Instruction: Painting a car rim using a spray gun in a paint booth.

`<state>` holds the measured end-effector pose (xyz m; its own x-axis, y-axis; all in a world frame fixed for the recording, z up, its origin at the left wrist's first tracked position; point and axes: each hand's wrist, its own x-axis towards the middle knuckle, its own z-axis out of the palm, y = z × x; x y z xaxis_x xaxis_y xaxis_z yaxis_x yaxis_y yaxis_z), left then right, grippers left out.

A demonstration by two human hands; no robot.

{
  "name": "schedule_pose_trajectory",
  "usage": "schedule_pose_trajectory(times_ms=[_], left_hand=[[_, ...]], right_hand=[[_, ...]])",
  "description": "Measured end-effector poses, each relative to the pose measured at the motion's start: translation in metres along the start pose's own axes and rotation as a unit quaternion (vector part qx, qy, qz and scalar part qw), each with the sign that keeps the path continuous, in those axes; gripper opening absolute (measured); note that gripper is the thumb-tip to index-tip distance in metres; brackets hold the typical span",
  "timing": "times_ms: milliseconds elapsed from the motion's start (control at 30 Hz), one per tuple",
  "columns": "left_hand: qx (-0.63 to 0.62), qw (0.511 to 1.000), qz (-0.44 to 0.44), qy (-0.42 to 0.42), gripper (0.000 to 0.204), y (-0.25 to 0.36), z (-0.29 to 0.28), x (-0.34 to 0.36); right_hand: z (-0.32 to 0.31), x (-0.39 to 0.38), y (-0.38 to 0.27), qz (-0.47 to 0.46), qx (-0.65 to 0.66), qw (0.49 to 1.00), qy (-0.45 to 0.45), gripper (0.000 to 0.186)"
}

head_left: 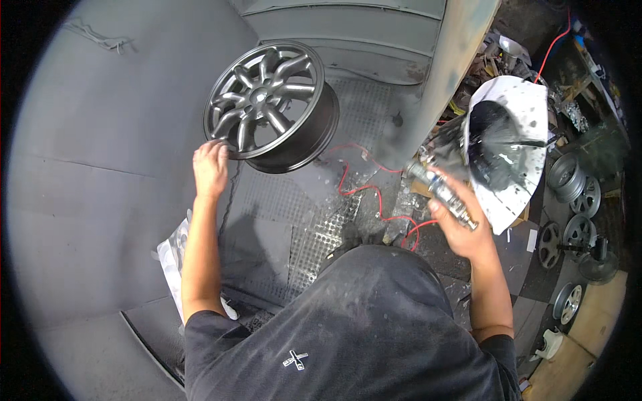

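A dark grey metallic alloy wheel with rounded spokes stands tilted ahead of me, its spoked face turned up. What supports it from below is hidden. At its near left edge, my left hand has its fingers curled over the lip of the rim. My right hand is wrapped round a metal spray gun, off to the right of the wheel and apart from it. The gun's front end points up and left and is somewhat blurred. A thin red hose winds over the floor to near my right hand.
Grey walls close in the left and back. A pale upright panel stands right of the wheel. Beyond my right hand is a white, black-spattered shell with a dark hollow. Several other wheels lie at the far right. Plastic sheeting hangs beside my left arm.
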<state>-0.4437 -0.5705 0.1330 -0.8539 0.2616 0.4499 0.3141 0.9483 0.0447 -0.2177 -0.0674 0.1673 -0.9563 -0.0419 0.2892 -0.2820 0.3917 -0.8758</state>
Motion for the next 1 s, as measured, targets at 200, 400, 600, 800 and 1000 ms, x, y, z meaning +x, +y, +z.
schedule_pose_trajectory(times_ms=[200, 400, 600, 800, 1000], left_hand=[[-0.121, 0.991, 0.058, -0.001, 0.039, 0.091, 0.002, -0.023], [-0.092, 0.995, 0.012, -0.026, 0.035, 0.089, 0.001, -0.036], [-0.114, 0.993, 0.027, -0.01, 0.032, 0.057, 0.003, -0.045], [-0.141, 0.99, 0.026, -0.009, 0.031, 0.025, 0.005, -0.058], [-0.125, 0.991, 0.035, -0.025, 0.031, -0.021, 0.002, -0.062]], right_hand=[[0.016, 0.003, -0.013, 0.206, 0.091, 0.974, 0.035, 0.046], [0.036, -0.021, -0.018, 0.227, 0.165, 0.944, -0.174, 0.043], [0.024, -0.027, 0.026, 0.137, 0.0, 0.99, -0.037, 0.046], [0.028, -0.026, 0.02, 0.09, 0.04, 0.995, 0.034, 0.048], [0.044, -0.042, -0.014, 0.008, 0.073, 0.98, -0.183, 0.05]])
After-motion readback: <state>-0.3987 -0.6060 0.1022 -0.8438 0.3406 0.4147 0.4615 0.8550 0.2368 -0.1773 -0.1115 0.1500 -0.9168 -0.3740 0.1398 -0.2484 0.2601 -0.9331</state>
